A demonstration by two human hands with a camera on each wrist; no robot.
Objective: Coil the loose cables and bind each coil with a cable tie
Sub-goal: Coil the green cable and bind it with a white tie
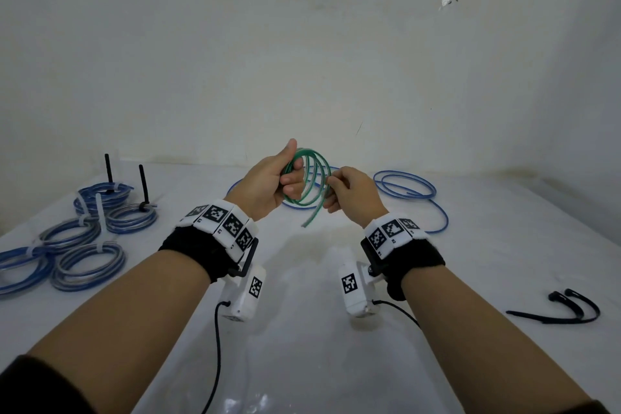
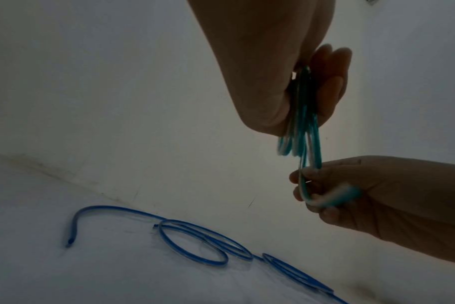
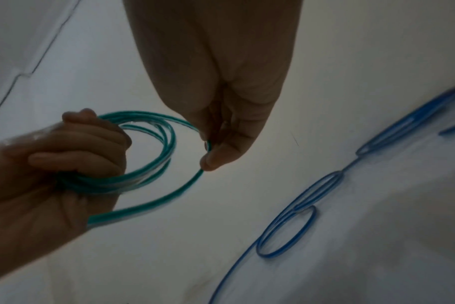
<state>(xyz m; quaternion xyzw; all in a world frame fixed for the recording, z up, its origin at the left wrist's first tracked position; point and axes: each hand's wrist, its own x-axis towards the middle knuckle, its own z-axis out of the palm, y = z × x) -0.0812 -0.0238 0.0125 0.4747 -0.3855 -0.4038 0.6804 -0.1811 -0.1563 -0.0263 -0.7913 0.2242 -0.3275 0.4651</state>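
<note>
1. Head view: our left hand [image 1: 268,183] grips the green cable [image 1: 311,185] coil above the table [image 1: 302,329]; our right hand [image 1: 353,191] pinches its outer loop, hiding part.
2. Left wrist: palm covers the coil's top; motion blurs strands.
3. Right wrist: the loose blue cable [image 3: 286,232] runs off-frame.

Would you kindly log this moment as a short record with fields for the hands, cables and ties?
left hand: grips the loops of the green cable above the table
right hand: pinches the green cable near its free end
loose blue cable: uncoiled on the table behind the hands
bound coils: lying at the left, tied
black cable ties: lying at the right
</note>
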